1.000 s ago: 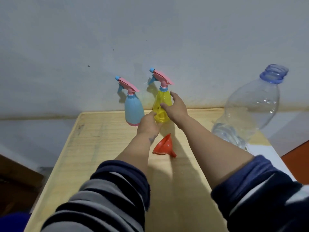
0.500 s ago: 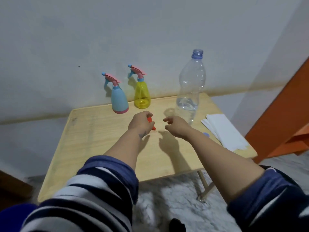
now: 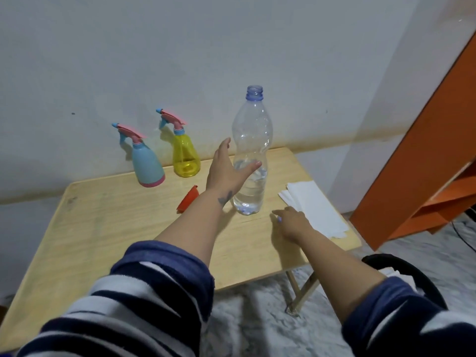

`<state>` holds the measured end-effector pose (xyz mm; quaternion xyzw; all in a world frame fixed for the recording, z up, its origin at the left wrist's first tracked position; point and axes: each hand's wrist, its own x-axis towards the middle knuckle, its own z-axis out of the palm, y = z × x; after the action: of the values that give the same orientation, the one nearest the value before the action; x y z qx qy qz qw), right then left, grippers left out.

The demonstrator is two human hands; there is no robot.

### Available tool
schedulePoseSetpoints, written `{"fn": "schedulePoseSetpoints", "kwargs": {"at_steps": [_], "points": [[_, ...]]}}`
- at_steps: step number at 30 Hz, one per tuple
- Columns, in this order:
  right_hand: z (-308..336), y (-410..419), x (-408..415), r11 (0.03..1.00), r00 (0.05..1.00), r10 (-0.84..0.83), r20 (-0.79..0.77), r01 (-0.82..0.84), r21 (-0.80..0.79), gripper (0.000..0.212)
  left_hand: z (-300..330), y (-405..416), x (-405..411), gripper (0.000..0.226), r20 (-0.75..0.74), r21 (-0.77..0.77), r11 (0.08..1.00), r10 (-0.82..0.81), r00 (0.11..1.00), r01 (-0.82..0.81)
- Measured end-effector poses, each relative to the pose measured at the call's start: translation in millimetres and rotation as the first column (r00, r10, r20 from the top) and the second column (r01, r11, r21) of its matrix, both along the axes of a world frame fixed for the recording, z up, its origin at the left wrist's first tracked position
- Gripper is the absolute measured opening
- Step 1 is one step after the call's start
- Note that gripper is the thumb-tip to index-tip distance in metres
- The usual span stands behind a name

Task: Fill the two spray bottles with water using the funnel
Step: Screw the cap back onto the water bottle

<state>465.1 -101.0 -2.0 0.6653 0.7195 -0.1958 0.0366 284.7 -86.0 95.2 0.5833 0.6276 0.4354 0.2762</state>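
two spray bottles [image 3: 148,163] [image 3: 185,155]; one funnel [image 3: 188,198]; one water bottle [image 3: 251,155]; left hand [image 3: 226,168] spread; right hand [image 3: 292,222] flat, empty

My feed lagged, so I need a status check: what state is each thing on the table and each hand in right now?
Water bottle: upright, uncapped, partly filled.
Blue spray bottle: upright, spray head on.
Yellow spray bottle: upright, spray head on, looks empty.
Funnel: lying on its side.
Napkins: stacked flat.
Left hand: open, reaching at the water bottle.
Right hand: resting on the table, fingers over a small blue thing.
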Motion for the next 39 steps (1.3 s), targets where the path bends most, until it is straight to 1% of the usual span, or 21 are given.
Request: {"fn": "schedulePoseSetpoints", "kwargs": {"at_steps": [2, 4, 6, 8, 11, 13, 15, 18, 20, 21, 24, 27, 28, 30, 32, 33, 34, 36, 37, 39], "points": [[-10.5, 0.7, 3.9, 0.998, 1.000, 0.010, 0.000, -0.010, 0.058, 0.037, 1.8, 6.8, 6.9, 0.101, 0.044, 0.005, 1.000, 0.018, 0.999, -0.019], [-16.7, 1.6, 8.1, 0.991, 0.999, -0.028, -0.029, 0.032, 0.131, 0.034, 3.3, 10.5, 13.0, 0.101, 0.076, 0.003, 1.000, 0.028, 0.997, -0.028], [-14.1, 6.5, 12.6, 0.983, 0.994, -0.070, -0.081, 0.083, 0.161, 0.034, 3.8, 11.1, 17.2, 0.100, 0.098, -0.001, 0.999, 0.033, 0.995, -0.033], [0.3, 16.1, 16.8, 0.974, 0.985, -0.083, -0.148, 0.111, 0.195, 0.037, 4.3, 10.9, 18.9, 0.098, 0.094, -0.005, 0.999, 0.041, 0.995, -0.041], [49.2, 35.0, 16.3, 0.929, 0.958, -0.058, -0.282, 0.155, 0.335, 0.037, 6.1, 10.8, 20.1, 0.092, 0.052, -0.017, 0.998, 0.060, 0.997, -0.059], [97.3, 45.8, 10.6, 0.880, 0.918, -0.036, -0.395, 0.217, 0.423, 0.035, 8.1, 10.6, 21.9, 0.089, 0.049, -0.029, 0.997, 0.067, 0.997, -0.065], [146.4, 52.3, 3.6, 0.819, 0.860, 0.021, -0.509, 0.277, 0.503, 0.031, 9.4, 10.1, 23.3, 0.086, 0.038, -0.033, 0.997, 0.068, 0.997, -0.067], [209.8, 54.4, -7.8, 0.761, 0.726, 0.128, -0.676, 0.365, 0.536, 0.024, 11.1, 8.4, 24.5, 0.081, 0.018, -0.046, 0.997, 0.070, 0.997, -0.069], [240.1, 54.7, -16.9, 0.765, 0.633, 0.193, -0.749, 0.382, 0.519, 0.020, 12.2, 7.3, 25.5, 0.078, 0.015, -0.064, 0.995, 0.075, 0.997, -0.074], [250.5, 55.3, -21.3, 0.772, 0.603, 0.215, -0.769, 0.377, 0.511, 0.018, 12.9, 6.9, 26.2, 0.077, 0.012, -0.072, 0.995, 0.076, 0.997, -0.075], [260.5, 58.3, -34.0, 0.795, 0.568, 0.253, -0.783, 0.339, 0.503, 0.013, 14.8, 5.7, 27.8, 0.073, 0.004, -0.087, 0.992, 0.087, 0.996, -0.086], [249.6, 60.7, -41.9, 0.821, 0.524, 0.264, -0.810, 0.318, 0.474, 0.014, 16.0, 4.8, 28.7, 0.071, 0.000, -0.097, 0.991, 0.096, 0.995, -0.095], [244.8, 61.7, -43.1, 0.828, 0.521, 0.264, -0.812, 0.309, 0.468, 0.014, 16.4, 4.6, 29.1, 0.070, -0.002, -0.100, 0.990, 0.098, 0.995, -0.098], [236.8, 63.9, -44.0, 0.836, 0.547, 0.264, -0.794, 0.282, 0.472, 0.014, 17.0, 4.6, 30.0, 0.070, -0.013, -0.105, 0.989, 0.105, 0.994, -0.106], [234.9, 65.1, -43.5, 0.850, 0.594, 0.271, -0.757, 0.222, 0.479, 0.016, 17.6, 4.8, 30.8, 0.070, -0.015, -0.108, 0.988, 0.109, 0.994, -0.110], [236.6, 66.1, -43.1, 0.854, 0.638, 0.287, -0.714, 0.167, 0.493, 0.022, 17.9, 4.8, 31.2, 0.070, -0.015, -0.108, 0.988, 0.109, 0.994, -0.110], [240.1, 67.3, -42.8, 0.854, 0.698, 0.310, -0.645, 0.094, 0.512, 0.028, 18.0, 4.7, 31.5, 0.070, -0.018, -0.109, 0.988, 0.108, 0.994, -0.110], [250.9, 69.4, -42.6, 0.840, 0.833, 0.358, -0.423, -0.089, 0.535, 0.034, 18.0, 4.6, 31.6, 0.070, -0.029, -0.111, 0.988, 0.106, 0.994, -0.108], [257.4, 69.9, -42.9, 0.829, 0.879, 0.376, -0.293, -0.178, 0.530, 0.035, 17.9, 4.6, 31.5, 0.070, -0.032, -0.111, 0.988, 0.105, 0.994, -0.108], [269.2, 71.9, -44.3, 0.807, 0.922, 0.379, -0.074, -0.290, 0.515, 0.033, 17.3, 4.8, 31.5, 0.069, -0.035, -0.109, 0.988, 0.110, 0.993, -0.113]]}}
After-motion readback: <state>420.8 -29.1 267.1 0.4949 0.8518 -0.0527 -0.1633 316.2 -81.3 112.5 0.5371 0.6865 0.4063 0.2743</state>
